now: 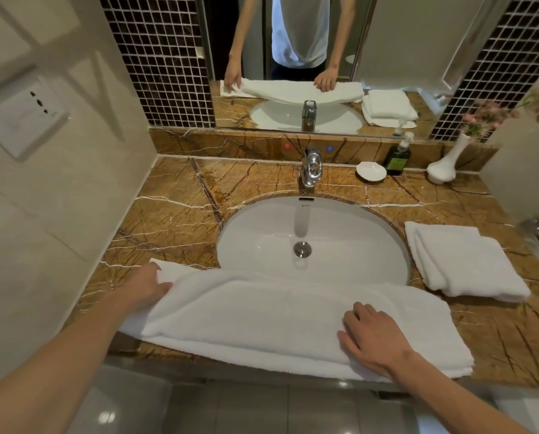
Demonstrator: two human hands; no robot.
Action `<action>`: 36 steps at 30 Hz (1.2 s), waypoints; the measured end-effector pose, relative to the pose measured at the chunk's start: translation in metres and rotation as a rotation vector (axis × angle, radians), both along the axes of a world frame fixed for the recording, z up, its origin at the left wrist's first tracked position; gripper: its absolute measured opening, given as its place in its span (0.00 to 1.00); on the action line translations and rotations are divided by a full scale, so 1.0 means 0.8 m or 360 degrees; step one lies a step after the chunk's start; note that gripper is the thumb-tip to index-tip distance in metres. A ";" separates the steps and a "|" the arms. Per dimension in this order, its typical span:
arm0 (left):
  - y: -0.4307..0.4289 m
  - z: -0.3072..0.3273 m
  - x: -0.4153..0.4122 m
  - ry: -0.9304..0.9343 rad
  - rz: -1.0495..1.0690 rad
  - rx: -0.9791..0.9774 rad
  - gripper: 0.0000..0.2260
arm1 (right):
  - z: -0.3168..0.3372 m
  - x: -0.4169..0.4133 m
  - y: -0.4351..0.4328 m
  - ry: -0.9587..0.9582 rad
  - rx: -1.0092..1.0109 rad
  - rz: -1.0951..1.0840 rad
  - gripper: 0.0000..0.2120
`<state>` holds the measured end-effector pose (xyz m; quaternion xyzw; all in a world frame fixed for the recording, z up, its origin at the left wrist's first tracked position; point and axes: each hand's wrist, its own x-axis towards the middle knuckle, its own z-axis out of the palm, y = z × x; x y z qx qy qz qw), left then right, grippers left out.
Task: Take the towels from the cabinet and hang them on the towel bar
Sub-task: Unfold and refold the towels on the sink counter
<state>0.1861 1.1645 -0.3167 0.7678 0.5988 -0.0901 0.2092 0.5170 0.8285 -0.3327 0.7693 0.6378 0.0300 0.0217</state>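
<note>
A long white towel [261,311] lies folded lengthwise along the front edge of the brown marble counter [174,214], partly over the sink rim. My left hand [146,286] grips its left end, fingers tucked under the fold. My right hand [374,336] rests flat on the towel's right part with fingers spread. A second white towel [462,261], folded into a square stack, sits on the counter to the right of the sink. No towel bar or cabinet is in view.
The white oval sink [312,233] with a chrome faucet [311,167] fills the counter's middle. At the back right stand a soap dish [370,172], a green pump bottle [398,158] and a white vase [443,167] with pink flowers. A mirror [293,57] hangs behind; walls close both sides.
</note>
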 end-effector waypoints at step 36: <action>-0.008 0.013 0.016 0.0097 -0.0125 0.0475 0.24 | 0.009 -0.011 -0.015 -0.0018 -0.0125 -0.0018 0.15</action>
